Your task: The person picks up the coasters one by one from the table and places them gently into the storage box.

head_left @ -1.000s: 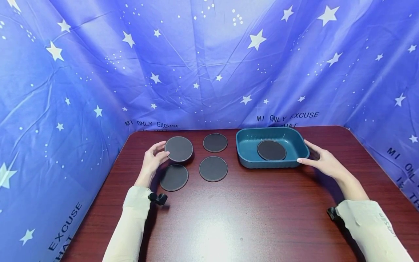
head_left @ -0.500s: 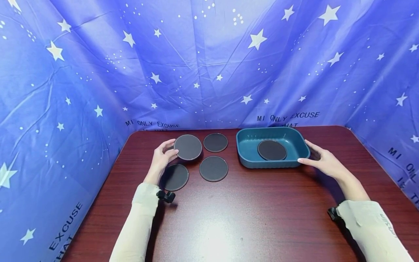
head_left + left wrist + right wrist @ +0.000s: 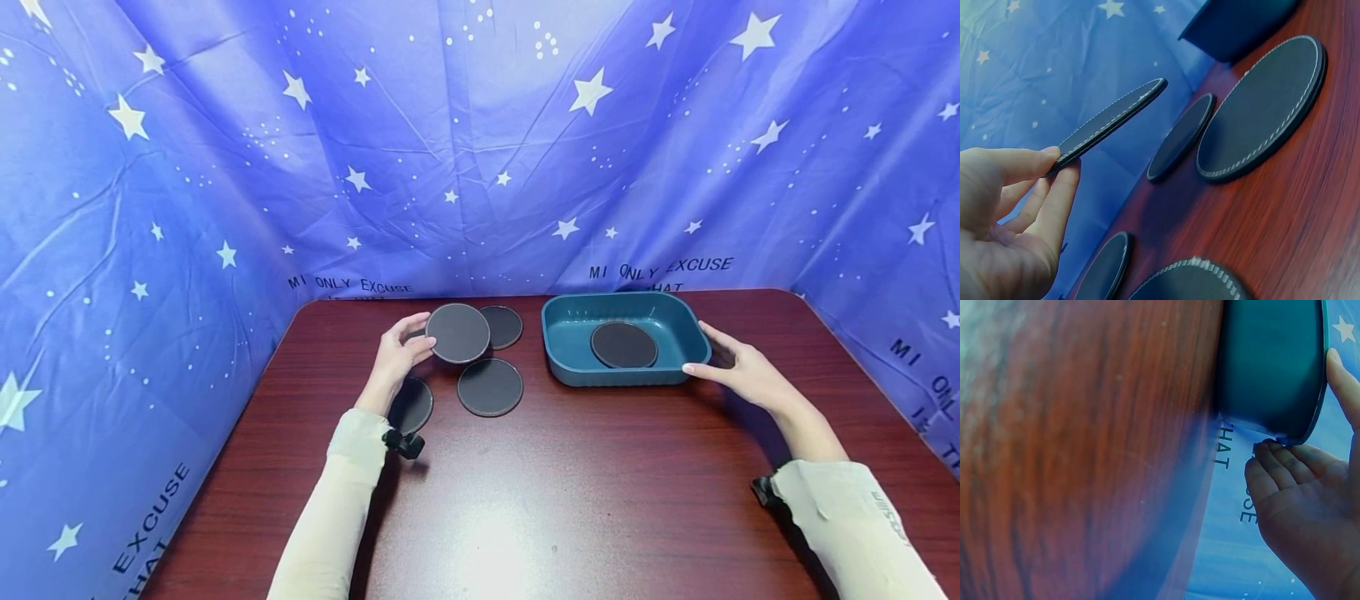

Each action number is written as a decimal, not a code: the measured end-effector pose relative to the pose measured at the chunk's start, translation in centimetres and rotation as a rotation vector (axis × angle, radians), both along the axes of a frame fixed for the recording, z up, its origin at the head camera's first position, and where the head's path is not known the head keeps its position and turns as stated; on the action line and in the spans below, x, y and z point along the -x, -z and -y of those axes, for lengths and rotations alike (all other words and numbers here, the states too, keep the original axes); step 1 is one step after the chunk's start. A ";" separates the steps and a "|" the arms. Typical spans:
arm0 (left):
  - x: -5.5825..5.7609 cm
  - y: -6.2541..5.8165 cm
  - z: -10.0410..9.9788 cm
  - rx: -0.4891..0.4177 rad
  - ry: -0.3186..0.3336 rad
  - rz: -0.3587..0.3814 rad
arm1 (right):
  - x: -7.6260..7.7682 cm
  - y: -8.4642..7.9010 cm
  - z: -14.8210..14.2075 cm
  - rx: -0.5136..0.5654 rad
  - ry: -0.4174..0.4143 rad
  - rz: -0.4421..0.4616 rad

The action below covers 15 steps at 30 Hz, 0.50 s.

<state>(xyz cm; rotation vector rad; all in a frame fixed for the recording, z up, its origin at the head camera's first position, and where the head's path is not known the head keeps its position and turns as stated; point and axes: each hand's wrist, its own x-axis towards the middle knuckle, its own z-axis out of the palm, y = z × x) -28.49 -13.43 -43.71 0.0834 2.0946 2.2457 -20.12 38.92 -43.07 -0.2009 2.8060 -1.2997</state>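
Note:
My left hand [image 3: 397, 354] pinches a round black coaster [image 3: 458, 333] at its left edge, thumb and fingers on opposite faces. In the left wrist view, the held coaster [image 3: 1110, 122], edged with pale stitching, is tilted above the table. Held this way, it overlaps the far coaster [image 3: 504, 327] in the head view. Nearer lies another coaster [image 3: 490, 387]; a third [image 3: 414, 406] is partly hidden by my left wrist. My right hand [image 3: 742, 371] rests against the right end of a teal rectangular bin [image 3: 600, 377], thumb at the rim and fingers along the wall.
Inside the bin lies one coaster [image 3: 624, 344]. A further coaster [image 3: 1105, 267] shows at the lower left of the left wrist view. The dark red wooden table [image 3: 600, 483] meets a blue star-printed curtain [image 3: 465, 150] behind and at both sides.
My left hand has moved rightward with the coaster, from beside the left coasters to in front of the far one. The right hand and the bin have stayed in place.

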 end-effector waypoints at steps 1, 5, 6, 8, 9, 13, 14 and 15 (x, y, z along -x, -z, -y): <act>0.1 0.0 -0.3 -0.002 0.007 0.003 | 0.0 0.0 0.0 -0.005 0.001 0.005; 0.2 -0.2 -1.5 -0.016 0.030 0.018 | -0.1 -0.2 0.1 -0.006 0.001 0.004; 0.2 -0.2 -1.9 -0.021 0.035 0.020 | -0.1 -0.1 0.1 -0.004 0.000 0.002; 0.2 -0.3 -2.5 -0.024 0.042 0.019 | -0.1 -0.1 0.1 0.002 -0.003 -0.005; 0.3 -0.4 -2.8 -0.025 0.046 0.017 | -0.1 -0.1 0.1 0.004 -0.005 -0.006; 0.3 -0.7 -4.0 -0.021 0.067 0.010 | -0.1 -0.1 0.1 0.002 -0.003 -0.006; 0.4 -0.8 -4.3 -0.020 0.072 0.009 | -0.1 -0.1 0.2 0.001 -0.003 -0.005; 0.4 -0.8 -4.6 -0.017 0.077 0.006 | -0.1 -0.1 0.2 0.001 -0.002 -0.003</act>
